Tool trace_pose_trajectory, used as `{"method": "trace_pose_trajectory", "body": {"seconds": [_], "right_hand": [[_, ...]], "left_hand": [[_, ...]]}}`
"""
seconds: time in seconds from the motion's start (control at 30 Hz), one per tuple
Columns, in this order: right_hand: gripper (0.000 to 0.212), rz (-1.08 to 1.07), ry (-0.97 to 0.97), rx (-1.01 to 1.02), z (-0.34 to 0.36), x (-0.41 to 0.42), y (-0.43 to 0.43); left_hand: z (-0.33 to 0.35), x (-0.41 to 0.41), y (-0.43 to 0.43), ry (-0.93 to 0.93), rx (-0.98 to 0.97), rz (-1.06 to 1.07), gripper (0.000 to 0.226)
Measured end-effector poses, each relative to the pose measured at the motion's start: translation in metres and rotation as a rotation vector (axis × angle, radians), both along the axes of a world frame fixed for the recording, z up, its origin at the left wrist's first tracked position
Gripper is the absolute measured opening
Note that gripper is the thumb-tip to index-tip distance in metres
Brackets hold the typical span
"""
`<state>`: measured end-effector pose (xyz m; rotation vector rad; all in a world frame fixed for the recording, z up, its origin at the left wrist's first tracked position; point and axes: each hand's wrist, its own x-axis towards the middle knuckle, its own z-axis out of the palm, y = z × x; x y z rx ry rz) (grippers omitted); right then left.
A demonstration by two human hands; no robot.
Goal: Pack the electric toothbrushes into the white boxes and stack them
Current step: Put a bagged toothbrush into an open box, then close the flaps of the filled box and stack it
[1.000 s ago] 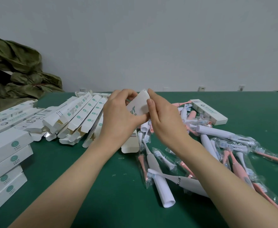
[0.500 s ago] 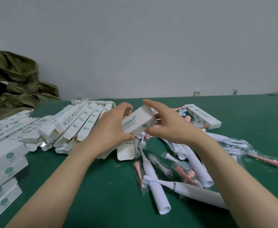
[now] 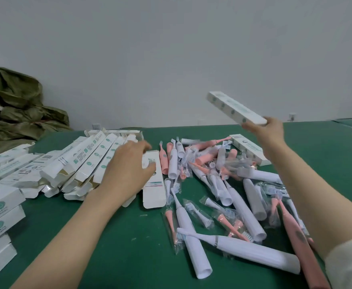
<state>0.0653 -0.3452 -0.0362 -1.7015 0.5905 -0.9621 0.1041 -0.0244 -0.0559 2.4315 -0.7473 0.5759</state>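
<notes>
- Right hand (image 3: pixel 269 132): raised well above the desk (image 3: pixel 108 257), fingers curled round the near end of a closed white box (image 3: pixel 236 108). The box is long and tilted, far end pointing up and to the left, in the air and touching nothing else.
- Left hand (image 3: pixel 127 170): low, palm down, fingers loosely spread and motion-blurred. It sits over the right edge of the row of open-ended boxes (image 3: pixel 83 163), thumb reaching over an empty flat box (image 3: pixel 154 195) whose end flap sticks out. It grips nothing; whether it actually touches the cardboard cannot be told.
- Toothbrush pile (image 3: pixel 212 170): white and pink handles plus bagged brush heads, heaped loose on the desk just right of the empty flat box, between the two forearms.
- Nearest the camera: a white toothbrush (image 3: pixel 250 252) lies crosswise, its head over another white handle. A pink toothbrush (image 3: pixel 302 243) lies beside the right forearm.
- Second closed box (image 3: pixel 251 152): flat on the desk at the far edge of the pile, below the raised hand.
- Stack of closed boxes (image 3: pixel 0 215): left edge of the desk, several layers, round green logos facing the camera.
- Olive-green cloth (image 3: pixel 14 105): bunched at far left against the pale wall.
</notes>
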Motion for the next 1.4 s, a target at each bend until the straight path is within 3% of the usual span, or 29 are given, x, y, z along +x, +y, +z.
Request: {"method": "trace_pose_trajectory", "body": {"seconds": [0.17,0.33,0.47,1.13,1.27,1.33,1.4], "right_hand": [[0.052,-0.348,0.173,-0.026,-0.049,0.012,-0.039],[0.057,-0.4,0.463,-0.116,-0.074,0.01,-0.061],[0.066,-0.376,0.579,-0.093,-0.077,0.014,-0.066],[0.07,-0.348,0.733,-0.258,-0.077,0.023,-0.073],[0.084,-0.396,0.775,-0.312,-0.068,0.017,-0.064],[0.08,-0.461,0.715,-0.436,-0.057,0.012,-0.052],[0.06,-0.439,0.573,-0.554,-0.04,0.011,-0.032]], "left_hand": [[-0.042,0.015,-0.003,0.185,0.238,0.047,0.03],[-0.054,0.019,-0.008,0.131,0.248,0.063,0.027],[-0.057,0.017,-0.01,0.119,0.252,0.067,0.025],[-0.05,0.014,-0.007,0.16,0.313,0.027,0.028],[-0.047,0.013,-0.007,0.182,0.305,0.034,0.03],[-0.046,0.01,-0.01,0.191,0.296,0.088,0.039],[-0.047,0.005,-0.013,0.218,0.326,0.211,0.061]]}}
